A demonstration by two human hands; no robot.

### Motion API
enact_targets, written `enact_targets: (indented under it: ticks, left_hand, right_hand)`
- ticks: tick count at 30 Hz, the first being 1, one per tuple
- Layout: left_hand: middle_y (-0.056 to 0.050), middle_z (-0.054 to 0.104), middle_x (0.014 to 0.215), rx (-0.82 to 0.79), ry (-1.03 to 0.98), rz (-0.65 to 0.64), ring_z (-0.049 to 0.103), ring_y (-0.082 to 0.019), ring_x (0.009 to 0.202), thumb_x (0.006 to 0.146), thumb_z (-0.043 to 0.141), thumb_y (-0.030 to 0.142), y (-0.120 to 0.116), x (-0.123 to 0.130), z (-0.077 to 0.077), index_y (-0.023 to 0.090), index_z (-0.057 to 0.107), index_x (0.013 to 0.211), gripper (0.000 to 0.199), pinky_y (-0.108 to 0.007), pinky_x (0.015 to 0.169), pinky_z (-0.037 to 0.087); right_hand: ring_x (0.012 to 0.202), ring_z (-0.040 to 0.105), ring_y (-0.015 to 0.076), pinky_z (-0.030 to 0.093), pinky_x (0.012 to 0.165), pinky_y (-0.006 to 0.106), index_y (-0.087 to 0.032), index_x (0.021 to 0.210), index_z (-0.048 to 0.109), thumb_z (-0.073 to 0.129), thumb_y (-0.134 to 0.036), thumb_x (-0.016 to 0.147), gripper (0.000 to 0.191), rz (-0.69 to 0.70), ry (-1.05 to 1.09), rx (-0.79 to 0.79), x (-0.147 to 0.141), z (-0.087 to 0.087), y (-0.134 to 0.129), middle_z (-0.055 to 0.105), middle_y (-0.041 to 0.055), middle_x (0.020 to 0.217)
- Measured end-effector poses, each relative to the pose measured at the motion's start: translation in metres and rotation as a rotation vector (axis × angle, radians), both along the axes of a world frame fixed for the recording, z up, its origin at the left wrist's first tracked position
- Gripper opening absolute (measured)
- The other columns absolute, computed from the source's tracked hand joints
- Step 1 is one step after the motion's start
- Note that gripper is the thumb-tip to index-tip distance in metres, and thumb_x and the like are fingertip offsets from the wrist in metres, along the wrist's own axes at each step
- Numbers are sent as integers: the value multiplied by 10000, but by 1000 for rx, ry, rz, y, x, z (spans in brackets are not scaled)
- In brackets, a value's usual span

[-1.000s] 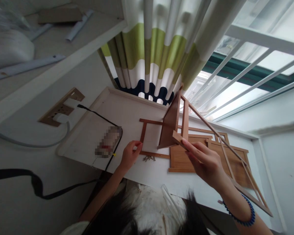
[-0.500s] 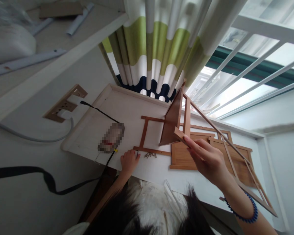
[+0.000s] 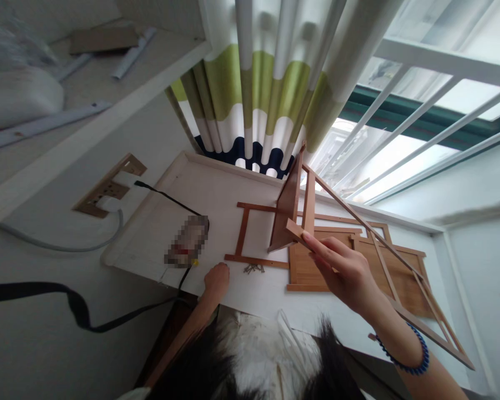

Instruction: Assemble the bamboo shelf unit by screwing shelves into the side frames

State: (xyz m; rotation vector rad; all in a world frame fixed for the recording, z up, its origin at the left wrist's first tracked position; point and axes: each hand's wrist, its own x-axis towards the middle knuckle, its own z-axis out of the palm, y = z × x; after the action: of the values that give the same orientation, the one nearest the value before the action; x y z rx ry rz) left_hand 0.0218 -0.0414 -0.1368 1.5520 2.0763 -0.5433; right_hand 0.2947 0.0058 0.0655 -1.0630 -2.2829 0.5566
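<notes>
My right hand (image 3: 341,266) pinches the near end of a brown wooden frame (image 3: 389,266), which stands tilted above the white tabletop. A wooden panel (image 3: 290,200) stands on edge at the frame's left end. Another slatted wooden frame (image 3: 243,230) lies flat beneath and to the left of it. By the near corner of that flat frame, my left hand (image 3: 217,279) is closed on the tabletop; whatever its fingers hold is hidden. Several screws (image 3: 254,269) lie in a small pile to the right of my left hand.
Flat wooden boards (image 3: 312,266) lie on the white table (image 3: 150,244) under the raised frame. A pixelated object (image 3: 186,241) with a black cord sits at the left. Sockets (image 3: 110,186) are on the wall, a shelf (image 3: 166,61) juts above, and curtains (image 3: 258,83) hang behind.
My left hand has drawn slightly back from the flat frame's corner, and the small dark thing at its fingertips no longer shows. My right hand keeps its grip. The view has shifted a little.
</notes>
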Motion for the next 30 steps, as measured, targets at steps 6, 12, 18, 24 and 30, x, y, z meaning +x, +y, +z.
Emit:
enact_targets:
  ticks: [6,12,18,24,30]
  left_hand:
    - [-76,568,1039,-34,-57,9,565,-171,916,838,486,317,9,-1,2,124,527,1052,291,-380,790,484]
    - [-66,581,1002,35,-99,77,572,-161,887,837,488,320,3,-3,4,120,540,1018,275,-372,780,485]
    - [-103,641,763,262,-176,175,628,-221,778,808,482,226,1,-18,48,95,535,894,165,-348,714,470]
    - [-47,637,887,723,-451,252,626,-111,797,895,297,329,36,-12,137,173,303,1154,303,-235,730,487]
    - [4,583,744,1350,-1286,-111,570,-81,652,861,401,163,64,36,216,194,511,1006,184,-215,610,490]
  right_hand:
    - [644,482,80,373,558,199,-318,1321,337,435,-123,859,511,-9,-4,10,0,2,0,522,28,844]
    - [668,499,81,374,558,195,-325,1318,340,446,-126,855,514,-2,13,-6,1,0,0,527,30,868]
    - [716,535,80,382,556,176,-308,1318,345,453,-105,845,527,15,33,-8,0,0,0,538,42,934]
    - [745,544,82,410,598,176,-314,1320,341,456,-109,845,530,24,46,-23,-1,0,2,543,42,963]
    - [783,553,90,439,661,191,-320,1294,382,453,-129,855,483,29,99,-73,-3,3,4,558,28,955]
